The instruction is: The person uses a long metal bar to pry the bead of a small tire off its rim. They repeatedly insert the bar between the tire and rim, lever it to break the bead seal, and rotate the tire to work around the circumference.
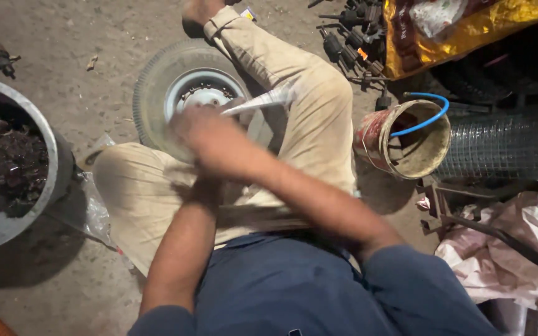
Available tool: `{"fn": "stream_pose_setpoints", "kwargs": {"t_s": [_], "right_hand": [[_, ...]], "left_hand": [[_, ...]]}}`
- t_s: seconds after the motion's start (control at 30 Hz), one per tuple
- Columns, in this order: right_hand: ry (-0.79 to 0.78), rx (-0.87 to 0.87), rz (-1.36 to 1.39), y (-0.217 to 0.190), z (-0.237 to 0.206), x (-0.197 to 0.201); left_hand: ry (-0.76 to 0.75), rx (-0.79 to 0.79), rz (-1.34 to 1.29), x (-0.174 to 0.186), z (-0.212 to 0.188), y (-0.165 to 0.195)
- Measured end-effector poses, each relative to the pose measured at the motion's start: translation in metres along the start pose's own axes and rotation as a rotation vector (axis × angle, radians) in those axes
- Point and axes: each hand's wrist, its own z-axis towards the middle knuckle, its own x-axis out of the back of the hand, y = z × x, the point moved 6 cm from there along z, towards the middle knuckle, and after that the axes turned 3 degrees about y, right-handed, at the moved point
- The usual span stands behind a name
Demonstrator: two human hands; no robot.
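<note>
I sit on a dirt floor in beige trousers, with a small wheel [185,93] lying flat between my legs: grey tyre, pale metal rim. My right hand [202,134] is blurred with motion over the near edge of the rim. It seems closed on a pale, blurred bar [263,99] that points right across my knee. My left hand [202,186] lies under the right forearm at my lap, and its fingers are hidden.
A grey tub [48,134] of dark lumps stands at left. A red bucket [406,140] with a blue hose [424,118] sits right of my knee, beside a wire mesh roll [512,143]. Black metal parts [353,37] and a yellow bag [468,28] lie beyond; crumpled plastic sheet [512,249] at right.
</note>
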Motion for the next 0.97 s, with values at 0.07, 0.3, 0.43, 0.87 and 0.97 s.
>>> {"fn": "stream_pose_setpoints", "kwargs": {"t_s": [0.07,0.3,0.43,0.87,0.97], "right_hand": [[-0.409,-0.027,0.116,-0.034,-0.025,-0.025],[-0.334,-0.573,-0.125,0.078,-0.069,0.087],[0.001,-0.676,-0.277,0.119,-0.03,0.08],[0.143,-0.419,0.041,0.05,-0.089,0.113],[0.054,-0.591,-0.015,0.076,-0.105,0.128]], "left_hand": [[0.007,0.269,-0.176,0.013,-0.005,-0.006],[-0.068,0.204,-0.187,0.018,-0.003,0.028],[-0.119,0.431,-0.361,-0.009,-0.012,0.027],[-0.086,0.427,-0.265,0.005,-0.011,-0.015],[-0.176,0.45,-0.3,0.01,-0.008,-0.016]]}}
